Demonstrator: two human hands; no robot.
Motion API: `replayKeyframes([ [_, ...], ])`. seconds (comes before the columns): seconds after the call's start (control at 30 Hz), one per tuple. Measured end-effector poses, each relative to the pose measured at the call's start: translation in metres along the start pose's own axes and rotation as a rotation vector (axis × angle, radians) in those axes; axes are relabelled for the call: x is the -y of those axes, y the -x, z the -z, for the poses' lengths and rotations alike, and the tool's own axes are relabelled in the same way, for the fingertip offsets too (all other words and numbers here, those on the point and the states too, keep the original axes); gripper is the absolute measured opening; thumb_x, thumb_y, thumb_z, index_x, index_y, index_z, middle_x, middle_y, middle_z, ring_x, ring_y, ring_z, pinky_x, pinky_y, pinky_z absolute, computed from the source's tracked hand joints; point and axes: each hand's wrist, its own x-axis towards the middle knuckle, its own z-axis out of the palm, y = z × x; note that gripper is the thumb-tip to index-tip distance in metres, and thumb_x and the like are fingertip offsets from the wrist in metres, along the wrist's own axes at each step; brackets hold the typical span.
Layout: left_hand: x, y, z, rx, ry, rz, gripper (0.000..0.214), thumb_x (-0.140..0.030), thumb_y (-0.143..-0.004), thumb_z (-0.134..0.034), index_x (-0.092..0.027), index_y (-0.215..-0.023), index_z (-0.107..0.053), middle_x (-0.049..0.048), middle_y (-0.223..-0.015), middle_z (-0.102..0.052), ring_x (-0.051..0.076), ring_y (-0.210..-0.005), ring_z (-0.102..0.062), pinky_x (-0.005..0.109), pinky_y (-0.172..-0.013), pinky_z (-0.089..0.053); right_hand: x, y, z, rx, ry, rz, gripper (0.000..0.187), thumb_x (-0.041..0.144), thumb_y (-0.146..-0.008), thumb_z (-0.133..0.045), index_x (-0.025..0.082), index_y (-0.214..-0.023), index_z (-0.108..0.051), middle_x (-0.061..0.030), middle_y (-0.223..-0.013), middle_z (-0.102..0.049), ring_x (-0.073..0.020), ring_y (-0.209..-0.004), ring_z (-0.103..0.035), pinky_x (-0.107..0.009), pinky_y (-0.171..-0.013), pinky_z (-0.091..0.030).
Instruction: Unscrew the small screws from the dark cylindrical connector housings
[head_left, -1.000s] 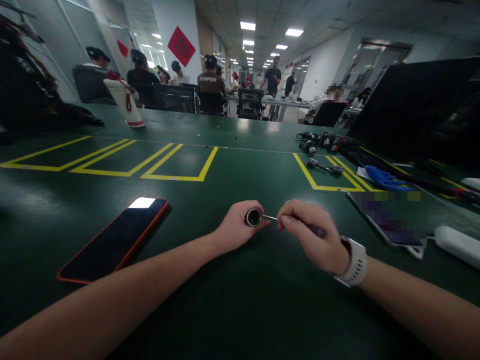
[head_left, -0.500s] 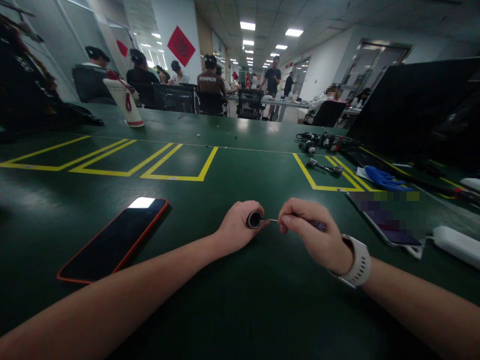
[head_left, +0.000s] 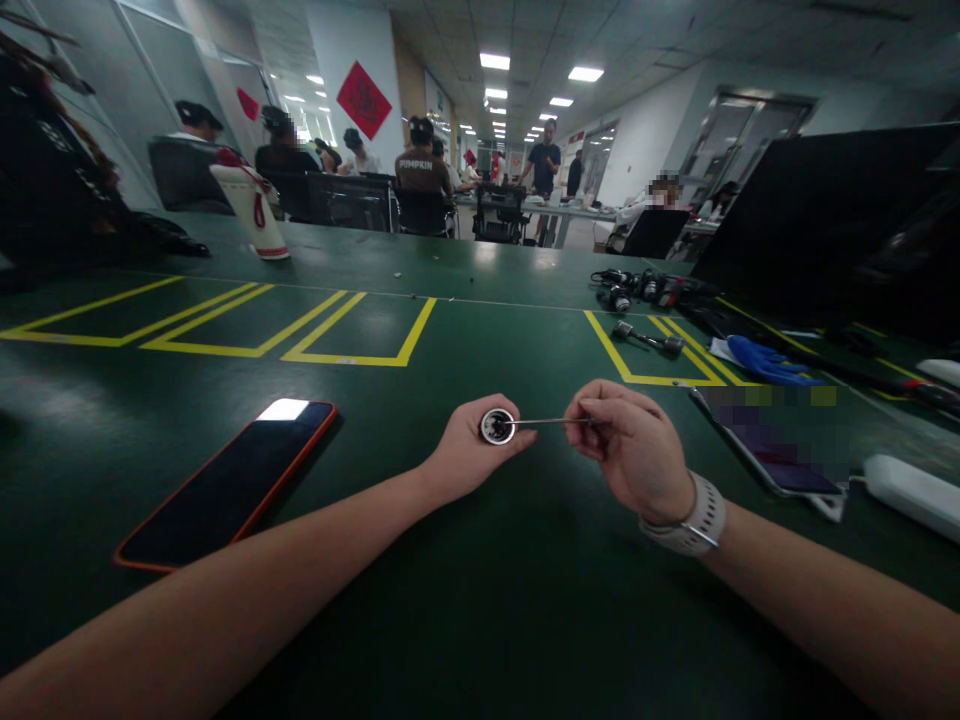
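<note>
Head view: from where I stand, the left hand (head_left: 469, 455) curls its fingers around a small cylinder (head_left: 487, 437) over the green table (head_left: 450, 610), its open end showing. The right hand (head_left: 637, 450) pinches a thin tool (head_left: 549, 421) between thumb and fingertips, the shaft meeting the cylinder's mouth; how deep, I can't tell. A phone (head_left: 232, 480) lies well to the left.

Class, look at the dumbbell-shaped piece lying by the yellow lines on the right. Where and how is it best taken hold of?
Probably pinch the dumbbell-shaped piece across its thin middle, coming from above: it lies on its side, uncovered, and its thicker ends should help stop it slipping out.
</note>
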Motion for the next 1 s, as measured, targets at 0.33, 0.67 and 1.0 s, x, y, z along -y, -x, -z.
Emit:
replayKeyframes([
  [0.33, 0.002, -0.001, 0.001, -0.062, -0.022, 0.019, 0.022, -0.031, -0.071, -0.068, -0.016, -0.071, -0.052, -0.0042, -0.066, -0.049, 0.009, -0.058, -0.046, 0.022, -0.054, -0.039, -0.007, -0.006, 0.006, -0.083, 0.020, 0.258, 0.011, 0.024, -0.080, -0.048, 0.020, -0.072, -0.055, 0.0010, -0.062, -0.054, -0.0097, -0.051, -0.045, -0.022, -0.044, -0.033],
  [0.67, 0.005, 0.003, -0.001, 0.219, -0.160, -0.150, 0.044, -0.006, -0.068, -0.058, -0.017, -0.109, -0.045, 0.0054, -0.101, -0.056, 0.018, -0.090, -0.055, 0.033, -0.080, -0.046, -0.016, 0.005, 0.001, 0.266, 0.852, 0.603, 0.022, 0.020, -0.076, -0.065, 0.021, -0.089, -0.048, -0.0074, -0.102, -0.053, -0.0203, -0.093, -0.052, -0.036, -0.079, -0.045],
  [1.0, 0.008, 0.001, -0.007, 0.202, -0.280, -0.182, 0.046, -0.001, -0.066, -0.051, -0.017, -0.109, -0.048, 0.0076, -0.106, -0.058, 0.023, -0.099, -0.056, 0.041, -0.088, -0.045, -0.020, 0.004, 0.005, 0.326, 1.012, 0.783, 0.015, 0.010, -0.079, -0.057, 0.020, -0.085, -0.047, -0.0080, -0.101, -0.056, -0.0216, -0.096, -0.052, -0.037, -0.080, -0.046],
])
